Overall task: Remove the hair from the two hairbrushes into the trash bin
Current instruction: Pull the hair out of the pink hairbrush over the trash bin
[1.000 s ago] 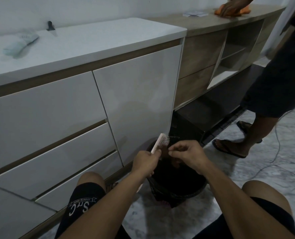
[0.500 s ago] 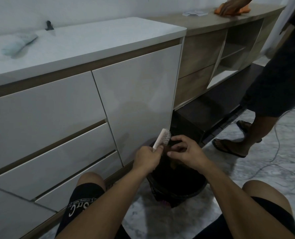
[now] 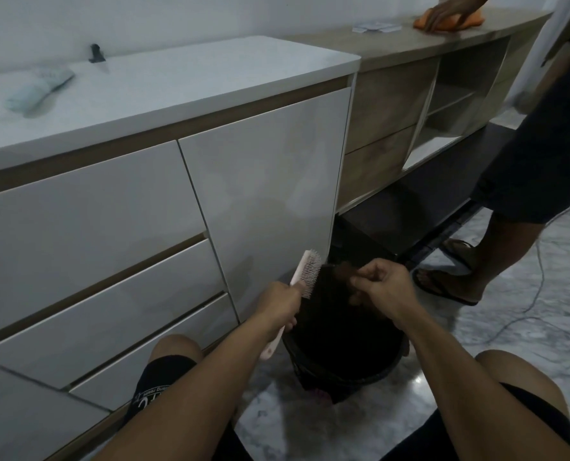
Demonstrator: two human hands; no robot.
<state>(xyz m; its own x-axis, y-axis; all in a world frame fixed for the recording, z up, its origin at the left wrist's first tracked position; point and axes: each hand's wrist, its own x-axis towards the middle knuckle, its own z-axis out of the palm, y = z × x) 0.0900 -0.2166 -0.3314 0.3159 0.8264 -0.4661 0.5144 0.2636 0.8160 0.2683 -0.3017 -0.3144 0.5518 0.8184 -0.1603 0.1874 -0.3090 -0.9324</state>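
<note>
A pale pink hairbrush point(image 3: 306, 273) is tilted over a black trash bin point(image 3: 360, 377) on the floor between my knees. My left hand point(image 3: 278, 304) grips its handle, bristles facing right. A short way right of the bristles, my right hand point(image 3: 385, 287) hovers above the bin mouth with thumb and fingers pinched together. A dim brownish tuft of hair point(image 3: 343, 269) shows at those fingertips. A blurry pale green object point(image 3: 39, 88), possibly a brush, lies on the white counter at the far left.
White cabinet fronts point(image 3: 263, 194) stand just behind the bin. Another person point(image 3: 543, 144) stands at the right in sandals point(image 3: 443, 286), a hand on an orange cloth point(image 3: 450, 19) on the wooden counter. A thin cable point(image 3: 539, 294) trails over the marble floor.
My right hand has drawn a little to the right, away from the bristles, with its fingers pinched. The brush and my left hand have barely shifted.
</note>
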